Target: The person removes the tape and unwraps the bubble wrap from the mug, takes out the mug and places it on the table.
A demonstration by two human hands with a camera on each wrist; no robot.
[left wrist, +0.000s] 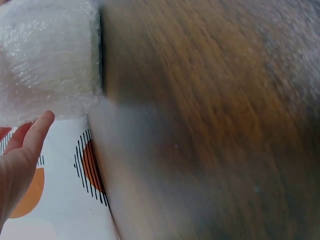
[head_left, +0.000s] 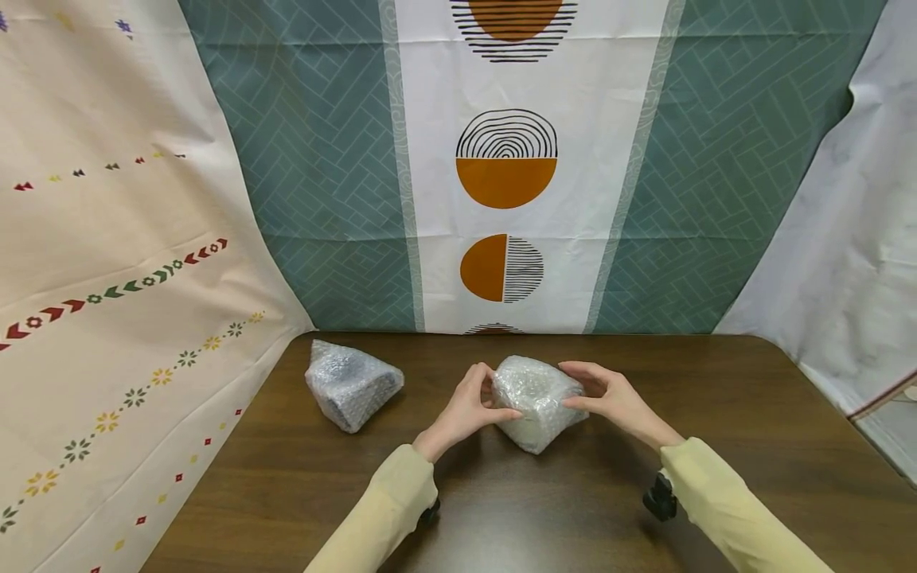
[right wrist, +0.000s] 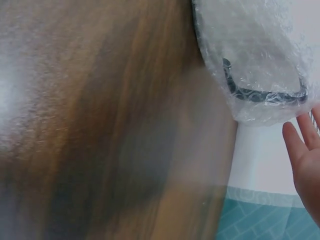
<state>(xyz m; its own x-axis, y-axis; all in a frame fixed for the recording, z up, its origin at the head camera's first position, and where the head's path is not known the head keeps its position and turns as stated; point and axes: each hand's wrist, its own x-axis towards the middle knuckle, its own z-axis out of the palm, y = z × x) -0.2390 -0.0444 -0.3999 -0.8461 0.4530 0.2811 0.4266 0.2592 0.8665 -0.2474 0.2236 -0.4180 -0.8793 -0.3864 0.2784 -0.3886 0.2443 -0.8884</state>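
Note:
A bubble-wrapped package [head_left: 533, 402] sits on the wooden table between both hands. Through its clear wrap, the right wrist view shows a whitish body and a dark, bent, handle-like strip [right wrist: 265, 96]. My left hand [head_left: 469, 410] holds the package's left side, thumb across the front and the other fingers behind, partly hidden. From the other side my right hand [head_left: 609, 398] grips it, thumb low at the front corner and fingers curved over towards the back. In the left wrist view, the fingertips [left wrist: 46, 120] are right at the wrap's edge.
A second bubble-wrapped bundle [head_left: 351, 386] lies at the table's back left. Patterned cloth [head_left: 337, 199] hangs along the rear edge, with a cream cloth [head_left: 143, 318] on the left and a pale one [head_left: 852, 263] on the right. The brown table [head_left: 286, 493] has rounded back corners.

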